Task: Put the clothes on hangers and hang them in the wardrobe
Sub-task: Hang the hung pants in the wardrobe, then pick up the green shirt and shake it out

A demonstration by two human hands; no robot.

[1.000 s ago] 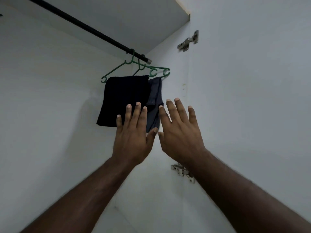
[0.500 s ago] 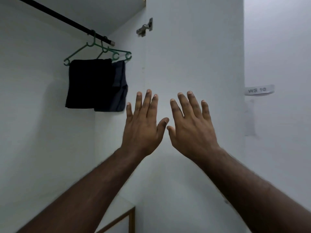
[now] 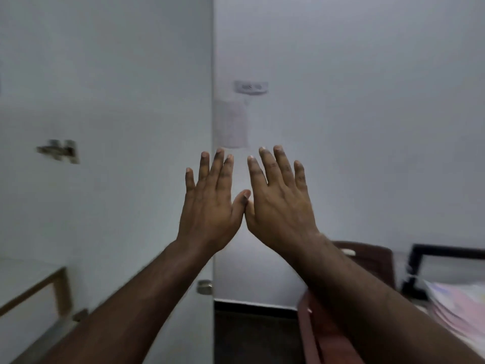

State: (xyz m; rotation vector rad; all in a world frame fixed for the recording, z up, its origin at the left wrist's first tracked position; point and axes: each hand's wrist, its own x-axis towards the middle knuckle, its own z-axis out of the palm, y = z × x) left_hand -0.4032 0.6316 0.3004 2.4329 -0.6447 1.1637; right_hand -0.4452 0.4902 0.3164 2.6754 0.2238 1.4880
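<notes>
Pale wall (image 3: 367,101) bearing a blurred label (image 3: 250,87); dark floor (image 3: 252,337); reddish chair (image 3: 367,256).

- Dim, flat, cool grey-blue light throughout; no visible source, no glare or hot spots.
- Motion blur heaviest at 9 o'clock: hinge (image 3: 58,151) on the wardrobe door (image 3: 118,101) is smeared sideways.
- Wall label (image 3: 251,87) at 12 o'clock is soft, text unreadable; paper sheet (image 3: 231,124) under it washed out.
- Left hand (image 3: 210,203) and right hand (image 3: 279,203) near centre are the sharpest things, fingernails distinct.
- Forearms fall into shadow toward 6 o'clock.
- Wide-angle stretch at the edges; pink bedding (image 3: 462,308) at 4 o'clock smeared.
</notes>
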